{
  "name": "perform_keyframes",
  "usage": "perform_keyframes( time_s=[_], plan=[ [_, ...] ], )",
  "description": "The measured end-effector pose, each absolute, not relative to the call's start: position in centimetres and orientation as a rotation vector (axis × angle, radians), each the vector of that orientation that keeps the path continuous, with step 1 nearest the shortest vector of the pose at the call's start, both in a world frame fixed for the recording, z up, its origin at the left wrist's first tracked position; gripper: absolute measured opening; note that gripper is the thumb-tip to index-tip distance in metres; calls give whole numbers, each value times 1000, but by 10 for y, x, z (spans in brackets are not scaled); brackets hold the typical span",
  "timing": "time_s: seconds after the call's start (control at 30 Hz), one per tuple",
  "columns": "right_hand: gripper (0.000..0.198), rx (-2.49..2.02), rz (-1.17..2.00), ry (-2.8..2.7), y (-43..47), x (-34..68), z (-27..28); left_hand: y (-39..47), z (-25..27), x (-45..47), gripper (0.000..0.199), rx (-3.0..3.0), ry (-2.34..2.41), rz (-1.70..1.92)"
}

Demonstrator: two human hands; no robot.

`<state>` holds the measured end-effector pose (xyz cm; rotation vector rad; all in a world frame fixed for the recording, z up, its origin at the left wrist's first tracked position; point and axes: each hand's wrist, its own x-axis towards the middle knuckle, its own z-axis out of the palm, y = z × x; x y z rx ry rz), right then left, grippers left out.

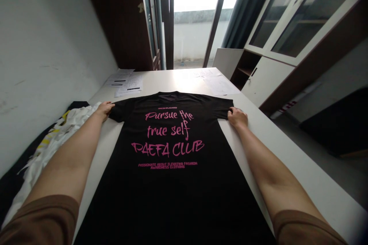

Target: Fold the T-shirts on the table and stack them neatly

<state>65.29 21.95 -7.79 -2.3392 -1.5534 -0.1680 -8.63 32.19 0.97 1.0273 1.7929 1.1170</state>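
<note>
A black T-shirt [172,199] with pink lettering lies spread flat on a white table, its collar at the far side and its body running toward me. My left hand [105,109] is closed on the end of the left-side sleeve. On the opposite side, my right hand [238,117] grips the edge of the other sleeve, fingers curled over the cloth. Both arms are stretched forward along the shirt's sides. The lower hem is out of view.
White garments with yellow parts [57,134] are piled along the left wall. Papers [129,83] lie on the far left of the white table [287,183], and more sheets [220,85] at the far right. A cupboard door [227,61] stands open beyond.
</note>
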Motion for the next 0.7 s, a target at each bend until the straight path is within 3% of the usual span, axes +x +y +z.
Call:
perform_keyframes(
  time_s=[0.23, 0.7],
  plan=[
    [46, -2329, -167, -1551, 218, 653, -78, 323, 2, -93, 53, 924, 2085, 1172],
    [46, -2330, -145, -1547, 218, 652, -76, 312, 6, -78, 61, 990, 1597, 1159]
  ],
)
